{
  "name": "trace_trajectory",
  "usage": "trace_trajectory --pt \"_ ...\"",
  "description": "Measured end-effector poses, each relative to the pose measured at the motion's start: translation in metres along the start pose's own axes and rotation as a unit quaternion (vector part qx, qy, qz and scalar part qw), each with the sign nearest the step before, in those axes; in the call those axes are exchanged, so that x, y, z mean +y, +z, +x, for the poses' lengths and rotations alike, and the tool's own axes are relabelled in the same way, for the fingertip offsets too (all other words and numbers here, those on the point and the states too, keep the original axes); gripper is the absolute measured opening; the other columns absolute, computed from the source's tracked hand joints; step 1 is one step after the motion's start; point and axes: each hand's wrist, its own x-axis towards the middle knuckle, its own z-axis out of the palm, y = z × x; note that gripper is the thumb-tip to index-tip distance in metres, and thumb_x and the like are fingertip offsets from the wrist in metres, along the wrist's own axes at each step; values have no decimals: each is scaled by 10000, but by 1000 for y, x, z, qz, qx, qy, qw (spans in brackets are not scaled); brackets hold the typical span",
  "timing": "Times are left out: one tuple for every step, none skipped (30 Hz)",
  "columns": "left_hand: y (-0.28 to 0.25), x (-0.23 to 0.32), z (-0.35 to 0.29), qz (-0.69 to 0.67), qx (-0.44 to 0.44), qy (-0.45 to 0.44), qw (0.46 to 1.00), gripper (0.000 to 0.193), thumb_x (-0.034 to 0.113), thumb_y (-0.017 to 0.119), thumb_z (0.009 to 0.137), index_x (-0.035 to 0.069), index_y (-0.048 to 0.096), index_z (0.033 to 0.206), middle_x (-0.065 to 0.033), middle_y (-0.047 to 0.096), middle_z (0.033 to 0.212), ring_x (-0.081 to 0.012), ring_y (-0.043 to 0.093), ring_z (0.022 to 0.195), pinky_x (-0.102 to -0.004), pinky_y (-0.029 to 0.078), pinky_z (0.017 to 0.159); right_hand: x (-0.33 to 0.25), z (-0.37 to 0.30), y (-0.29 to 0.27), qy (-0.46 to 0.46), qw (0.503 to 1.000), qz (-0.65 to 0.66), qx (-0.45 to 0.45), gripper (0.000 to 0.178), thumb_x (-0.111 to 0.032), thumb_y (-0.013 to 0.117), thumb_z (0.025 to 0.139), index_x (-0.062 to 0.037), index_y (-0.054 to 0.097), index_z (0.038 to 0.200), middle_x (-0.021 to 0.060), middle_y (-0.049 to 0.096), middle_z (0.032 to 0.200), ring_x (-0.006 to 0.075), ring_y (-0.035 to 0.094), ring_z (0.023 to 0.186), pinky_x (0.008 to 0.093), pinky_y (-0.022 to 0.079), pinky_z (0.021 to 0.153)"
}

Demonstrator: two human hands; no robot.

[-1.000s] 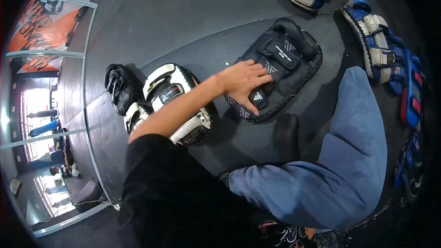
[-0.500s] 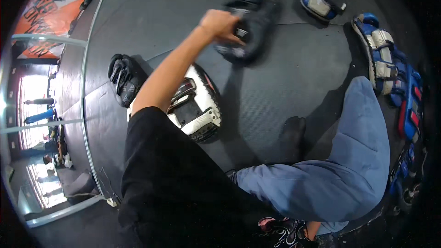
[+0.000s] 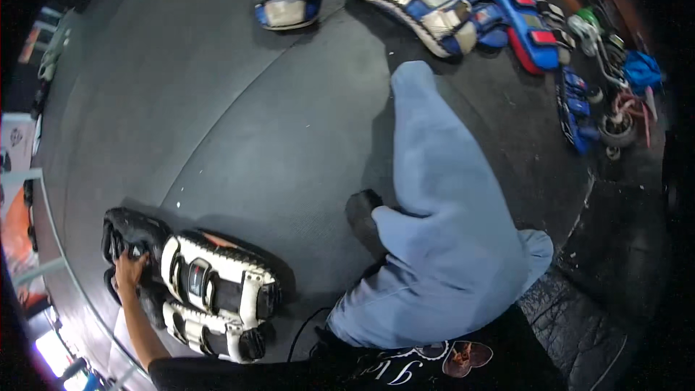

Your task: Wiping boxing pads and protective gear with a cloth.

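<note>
At the lower left my left hand [image 3: 130, 269] is closed on a black kick pad [image 3: 134, 228], its fingers at the pad's strap side. The pad lies on the dark mat beside two white-and-black kick pads [image 3: 250, 275], which sit side by side with their straps facing up. More black padding shows under and around my wrist, and my hand partly covers it. My right hand is out of view.
My bent leg in blue trousers [image 3: 449, 195] fills the middle right. Far ahead lie a blue-and-white pad [image 3: 289, 14], more such pads [image 3: 427, 7] and a blue-and-red pad [image 3: 521, 22]. A small bike [image 3: 615, 119] stands at the right; a framed mirror [image 3: 61, 246] borders the left.
The view has swung to the right. My left hand has brought the black pad from the air over the mat down beside the white pads.
</note>
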Motion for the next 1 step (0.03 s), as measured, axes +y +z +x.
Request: trace_trajectory --pt "-11 12 13 4 4 17 1000 530 452 538 955 155 555 1394 -264 491 1423 -337 522 1278 -447 400 1067 3 -2 -5 -18 999 -50 7 293 -235 736 914 -20 650 1093 93 687 983 149 627 864 300 525 757"
